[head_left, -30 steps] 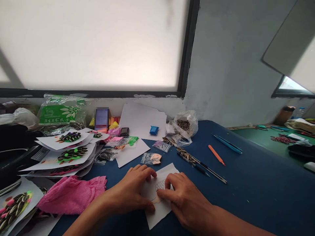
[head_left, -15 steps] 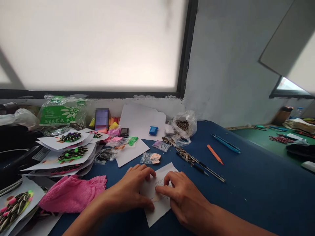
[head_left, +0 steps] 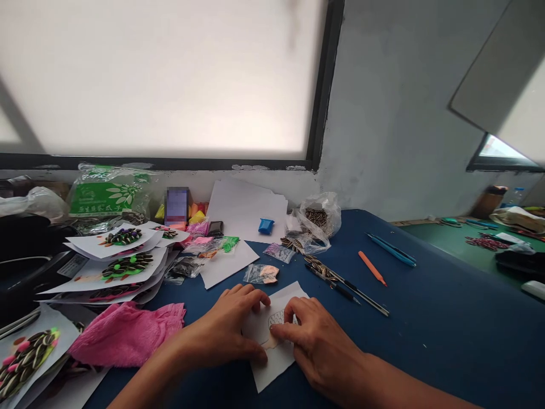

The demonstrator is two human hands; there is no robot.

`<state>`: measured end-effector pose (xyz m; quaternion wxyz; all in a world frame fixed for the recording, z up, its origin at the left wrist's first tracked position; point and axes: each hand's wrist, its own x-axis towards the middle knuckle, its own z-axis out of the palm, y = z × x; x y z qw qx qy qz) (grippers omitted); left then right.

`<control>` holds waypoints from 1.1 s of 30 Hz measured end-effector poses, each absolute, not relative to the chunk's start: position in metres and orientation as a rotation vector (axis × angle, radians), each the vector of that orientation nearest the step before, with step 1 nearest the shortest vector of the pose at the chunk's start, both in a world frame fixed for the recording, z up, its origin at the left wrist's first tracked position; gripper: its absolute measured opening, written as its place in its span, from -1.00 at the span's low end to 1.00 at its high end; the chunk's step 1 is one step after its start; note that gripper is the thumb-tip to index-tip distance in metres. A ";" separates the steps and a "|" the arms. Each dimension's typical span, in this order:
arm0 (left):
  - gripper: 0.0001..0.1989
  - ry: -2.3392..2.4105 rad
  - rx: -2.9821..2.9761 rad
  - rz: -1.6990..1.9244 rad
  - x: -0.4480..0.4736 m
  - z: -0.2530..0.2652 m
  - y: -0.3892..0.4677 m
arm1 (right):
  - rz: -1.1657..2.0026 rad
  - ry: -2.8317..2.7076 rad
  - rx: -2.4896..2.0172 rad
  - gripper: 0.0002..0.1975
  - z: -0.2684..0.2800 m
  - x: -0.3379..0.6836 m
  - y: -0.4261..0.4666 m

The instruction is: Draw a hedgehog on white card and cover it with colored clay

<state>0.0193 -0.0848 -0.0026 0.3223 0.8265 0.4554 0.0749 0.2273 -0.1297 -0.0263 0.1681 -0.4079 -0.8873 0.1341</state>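
Observation:
A white paper (head_left: pixel 272 372) lies tilted on the blue tabletop between my hands. It bears a line drawing (head_left: pixel 276 319) of a rounded shape filled with small marks. Flattened peach clay (head_left: pixel 269 344) sticks to the paper below that outline. My left hand (head_left: pixel 232 326) rests over the paper's left side, thumb and fingers spread apart. With its thumb on the edge of the clay, my right hand (head_left: pixel 313 341) covers the paper's right part. Its fingers are bent, with a gap between thumb and forefinger, and the palm side is hidden.
Beyond the paper lies a bag of peach clay (head_left: pixel 261 274). Pens (head_left: pixel 336 284), an orange marker (head_left: pixel 372 268) and a bag of seeds (head_left: pixel 317 216) are to the right. Left are a pink cloth (head_left: pixel 128 335) and stacked seed pictures (head_left: pixel 123 267). White sheets (head_left: pixel 244 207) lie behind.
My right thumb has shifted very slightly over the clay, and a little more of the drawing and peach clay shows. My left hand and the paper stay nearly in place.

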 end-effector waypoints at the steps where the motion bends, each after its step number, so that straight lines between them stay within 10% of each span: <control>1: -0.42 1.191 2.173 0.194 0.019 -0.002 -0.085 | 0.372 -2.530 -1.149 -0.67 -0.026 0.228 -0.130; 33: -0.35 1.074 2.183 0.128 0.009 0.000 -0.081 | 0.132 -2.703 -0.903 -0.72 -0.033 0.224 -0.132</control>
